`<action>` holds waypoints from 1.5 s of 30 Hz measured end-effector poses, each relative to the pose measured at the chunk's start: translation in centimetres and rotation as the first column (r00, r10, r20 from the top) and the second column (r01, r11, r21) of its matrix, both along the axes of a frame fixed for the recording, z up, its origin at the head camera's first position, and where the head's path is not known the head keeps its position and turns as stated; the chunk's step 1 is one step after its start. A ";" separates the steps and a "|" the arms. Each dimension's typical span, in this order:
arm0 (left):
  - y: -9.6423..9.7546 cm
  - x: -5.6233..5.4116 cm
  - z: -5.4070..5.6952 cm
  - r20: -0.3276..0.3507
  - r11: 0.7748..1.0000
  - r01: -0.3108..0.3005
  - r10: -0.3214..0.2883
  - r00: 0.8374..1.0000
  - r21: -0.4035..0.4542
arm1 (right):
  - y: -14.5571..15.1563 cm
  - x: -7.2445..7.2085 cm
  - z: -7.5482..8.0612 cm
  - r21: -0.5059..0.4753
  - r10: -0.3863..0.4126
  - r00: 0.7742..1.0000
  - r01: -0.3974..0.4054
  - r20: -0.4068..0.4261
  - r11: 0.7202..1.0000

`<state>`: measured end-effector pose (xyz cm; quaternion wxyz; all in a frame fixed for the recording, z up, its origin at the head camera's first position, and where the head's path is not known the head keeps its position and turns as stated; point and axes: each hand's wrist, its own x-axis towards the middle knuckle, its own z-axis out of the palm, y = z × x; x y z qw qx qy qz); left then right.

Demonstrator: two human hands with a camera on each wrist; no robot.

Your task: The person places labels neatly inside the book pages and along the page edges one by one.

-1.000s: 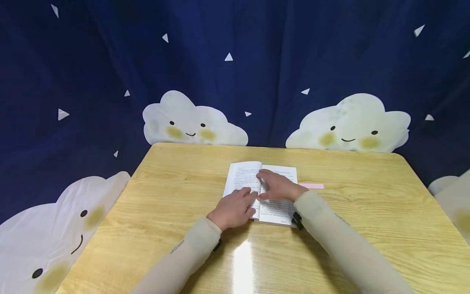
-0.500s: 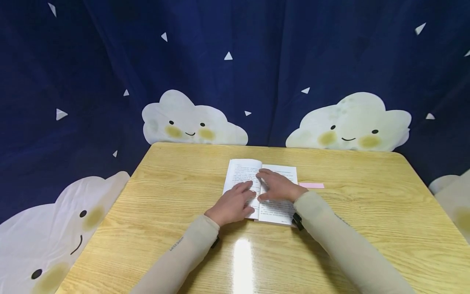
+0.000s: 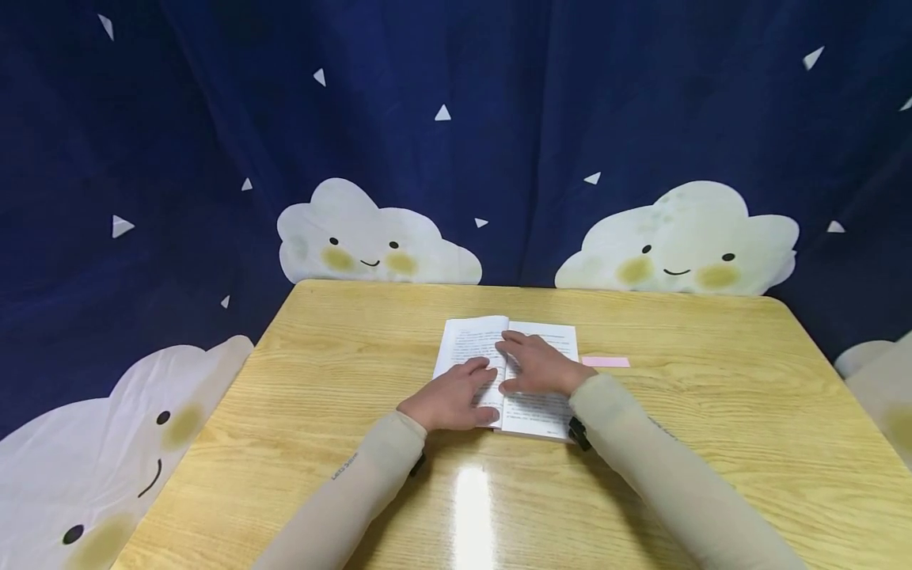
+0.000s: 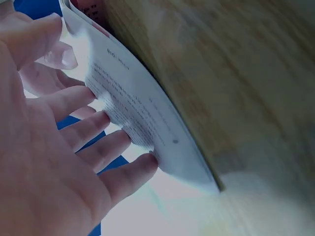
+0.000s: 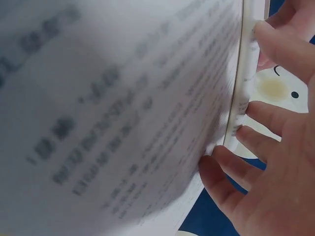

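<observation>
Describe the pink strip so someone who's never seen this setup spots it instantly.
In the head view, find the open book on the wooden table. Just beyond the book's right edge lies a short, narrow strip, lengthwise left to right. Its pale pink colour sets it apart from the white printed book and the yellowish wood.

The person wore long, close-fitting cream sleeves, the left sleeve (image 3: 335,507) and right sleeve (image 3: 684,475) alike. Small dark lettering (image 3: 344,466) ran along each, too fine for me to read. A blocky black fitting (image 3: 579,434) poked out beneath the right cuff (image 3: 593,389), another beneath the left. The fingers (image 4: 130,177) were bare.
</observation>
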<state>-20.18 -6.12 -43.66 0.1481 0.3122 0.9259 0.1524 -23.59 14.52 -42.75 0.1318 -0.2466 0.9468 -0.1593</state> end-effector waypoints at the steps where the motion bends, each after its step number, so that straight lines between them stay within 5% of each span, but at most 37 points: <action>1: 0.0 -0.1 0.0 -0.004 1.000 0.007 -0.007 1.000 0.009 | 0.0 0.0 0.1 0.006 0.007 1.000 -0.007 -0.006 1.000; 19: 0.3 -0.3 0.2 0.075 0.999 -0.046 0.047 0.996 -0.010 | -0.4 0.3 0.1 0.045 -0.008 1.000 0.008 0.008 0.999; 30: 0.2 -0.4 0.3 0.037 0.995 -0.018 0.021 0.999 -0.093 | -0.9 0.4 0.0 0.095 -0.046 0.998 0.042 0.045 0.995; 45: 0.1 -0.2 0.2 0.055 0.994 -0.029 0.035 0.998 -0.104 | -0.6 0.4 -0.2 0.088 -0.036 0.999 0.032 0.040 0.996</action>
